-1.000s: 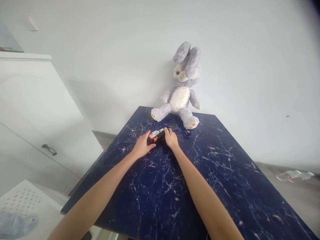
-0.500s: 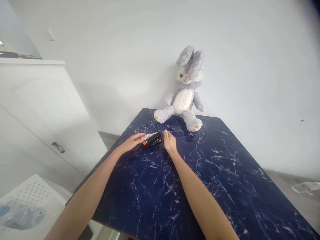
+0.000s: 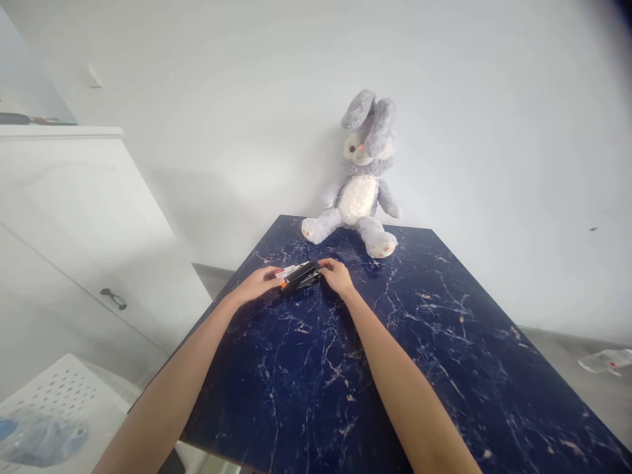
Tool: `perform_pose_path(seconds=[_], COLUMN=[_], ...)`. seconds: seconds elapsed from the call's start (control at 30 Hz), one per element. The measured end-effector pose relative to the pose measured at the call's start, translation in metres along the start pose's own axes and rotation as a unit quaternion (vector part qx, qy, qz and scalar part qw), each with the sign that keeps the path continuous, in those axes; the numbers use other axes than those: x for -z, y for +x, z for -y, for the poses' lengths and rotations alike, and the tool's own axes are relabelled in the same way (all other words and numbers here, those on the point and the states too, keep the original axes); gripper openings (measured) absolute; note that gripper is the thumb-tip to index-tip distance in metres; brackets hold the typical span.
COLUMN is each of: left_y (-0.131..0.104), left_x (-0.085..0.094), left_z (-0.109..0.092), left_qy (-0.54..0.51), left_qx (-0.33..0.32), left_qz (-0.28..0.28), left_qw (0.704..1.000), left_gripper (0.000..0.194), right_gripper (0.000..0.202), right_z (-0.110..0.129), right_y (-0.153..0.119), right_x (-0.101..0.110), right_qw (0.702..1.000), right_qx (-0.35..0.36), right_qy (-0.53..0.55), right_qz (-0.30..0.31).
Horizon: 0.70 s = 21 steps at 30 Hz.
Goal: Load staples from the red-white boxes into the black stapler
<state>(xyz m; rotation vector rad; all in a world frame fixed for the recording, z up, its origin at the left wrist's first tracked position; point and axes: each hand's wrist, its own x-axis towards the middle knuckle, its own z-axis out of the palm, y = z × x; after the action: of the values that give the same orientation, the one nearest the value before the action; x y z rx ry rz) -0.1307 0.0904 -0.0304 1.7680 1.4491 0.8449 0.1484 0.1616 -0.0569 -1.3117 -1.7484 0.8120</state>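
Note:
On the dark blue marbled table (image 3: 306,368) lies a black stapler (image 3: 300,278) with an orange patch at its left end. A small white box-like item (image 3: 291,270) with a red mark sits against its far side. My left hand (image 3: 259,283) is closed at the left end, thumb by the orange patch and fingertips at the white item. At the stapler's right end my right hand (image 3: 336,275) has its thumb and fingers pinched together, touching it. Anything small between those fingertips is too tiny to see.
A grey plush rabbit (image 3: 360,197) sits at the table's back edge against the wall. To the left stand a white cabinet (image 3: 83,250) and a white perforated surface (image 3: 62,395) bearing a clear plastic bag (image 3: 47,438). Clear packaging (image 3: 605,361) lies on the floor at right.
My right hand has turned inward, its fingertips now at the stapler's right end instead of just beside it. The left hand's thumb has shifted onto the orange end.

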Motion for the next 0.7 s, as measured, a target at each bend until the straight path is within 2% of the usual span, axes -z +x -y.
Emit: perform_pose_path(seconds=[0.1, 0.17, 0.23, 0.3, 0.4, 0.47, 0.53, 0.6, 0.7], left_y=[-0.002, -0.002, 0.000, 0.002, 0.003, 0.003, 0.001, -0.001, -0.003], left_x=[-0.003, -0.005, -0.006, -0.006, -0.002, 0.002, 0.006, 0.009, 0.013], left_z=[-0.001, -0.002, -0.002, -0.004, -0.008, -0.011, -0.013, -0.014, -0.015], left_qy=[0.002, -0.004, -0.029, -0.090, -0.212, -0.269, -0.313, -0.355, -0.386], left_qx=[0.011, 0.004, -0.003, 0.005, 0.043, 0.071, 0.073, 0.046, 0.017], left_qz=[-0.023, -0.062, -0.118, -0.180, -0.223, -0.226, -0.214, -0.180, -0.114], left_qw=[1.000, 0.998, 0.993, 0.980, 0.951, 0.934, 0.922, 0.916, 0.915], left_gripper=[0.052, 0.049, 0.043, 0.039, 0.036, 0.032, 0.028, 0.030, 0.038], right_gripper=[0.034, 0.036, 0.040, 0.043, 0.041, 0.041, 0.039, 0.037, 0.027], right_z=[0.000, 0.002, 0.005, 0.010, 0.019, 0.023, 0.026, 0.025, 0.019], right_y=[0.001, 0.000, -0.001, -0.002, -0.004, -0.005, -0.004, -0.001, 0.004], right_x=[0.007, 0.014, 0.021, 0.027, 0.032, 0.034, 0.035, 0.037, 0.041], right_qw=[0.999, 0.996, 0.978, 0.952, 0.927, 0.921, 0.925, 0.939, 0.962], right_qx=[0.011, 0.068, 0.149, 0.208, 0.228, 0.230, 0.223, 0.202, 0.157], right_qy=[-0.024, -0.065, -0.128, -0.203, -0.282, -0.303, -0.299, -0.271, -0.205], right_qz=[-0.017, 0.008, 0.062, 0.099, 0.093, 0.081, 0.069, 0.062, 0.087])
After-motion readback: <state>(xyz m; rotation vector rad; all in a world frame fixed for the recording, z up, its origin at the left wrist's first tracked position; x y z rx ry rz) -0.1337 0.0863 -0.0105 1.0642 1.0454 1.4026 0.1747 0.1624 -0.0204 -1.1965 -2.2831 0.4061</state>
